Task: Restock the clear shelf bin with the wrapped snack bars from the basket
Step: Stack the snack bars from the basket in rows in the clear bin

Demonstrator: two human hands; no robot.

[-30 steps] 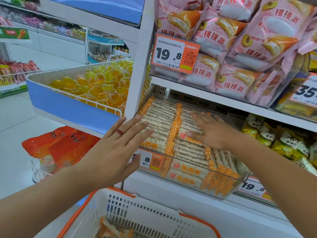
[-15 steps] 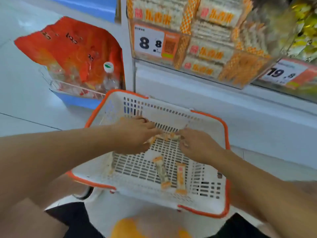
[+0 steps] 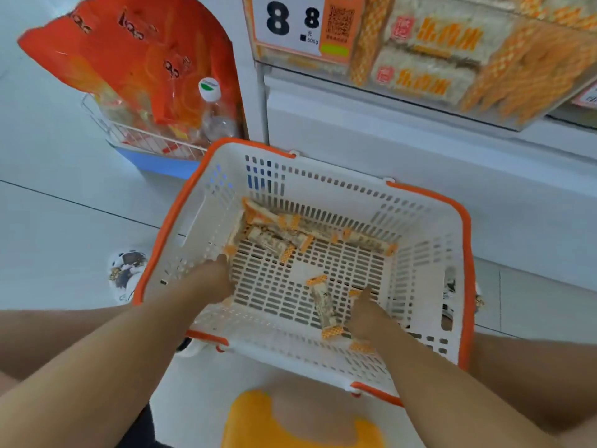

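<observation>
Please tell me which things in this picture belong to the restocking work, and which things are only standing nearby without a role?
Part of the job:
- white basket
- wrapped snack bars in it
- clear shelf bin, holding bars
- left hand and right hand, both down in the basket

Just nearby:
- orange bags in a wire rack
- capped bottle
- price tag

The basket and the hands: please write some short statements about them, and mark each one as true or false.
1. Both hands reach into the basket. True.
2. The basket is empty. False: several wrapped snack bars lie in it.
3. The right hand is beside a lone bar near the front. True.
4. The left hand is up at the clear shelf bin. False: it is low at the basket's left wall.
5. The basket rim is blue. False: it is orange.
</observation>
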